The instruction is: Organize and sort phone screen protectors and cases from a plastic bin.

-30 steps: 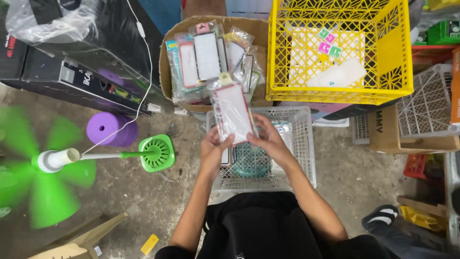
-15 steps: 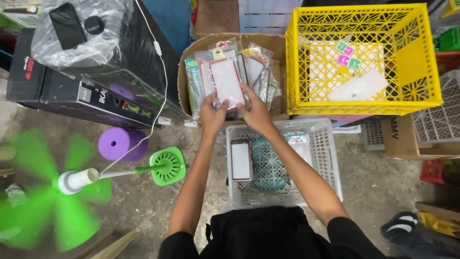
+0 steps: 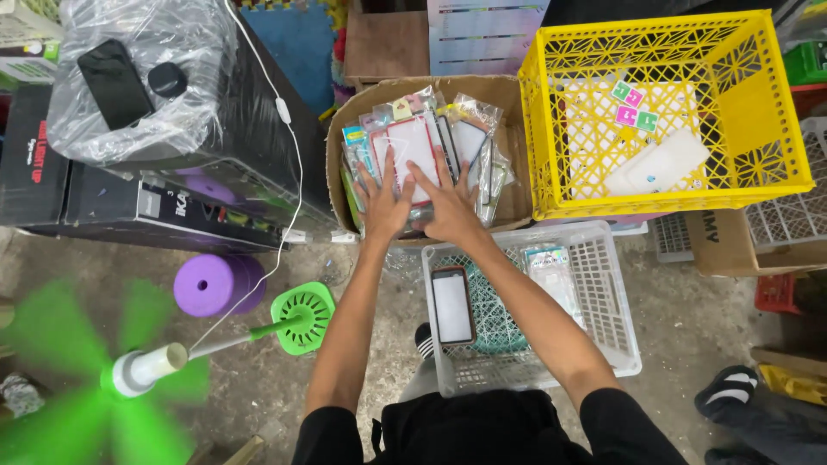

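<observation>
Where cardboard box [image 3: 508, 202] gapes, packets [image 3: 412, 146].

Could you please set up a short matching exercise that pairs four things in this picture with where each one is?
Things:
1. red-edged packet
2. phone case
3. flat white pack
4. purple roll

Places:
A. on the concrete floor beside the green fan
B. under the left hand and right hand, in the cardboard box
C. in the yellow crate
D. in the white basket

Pairs: 1-B, 2-D, 3-C, 4-A
</observation>
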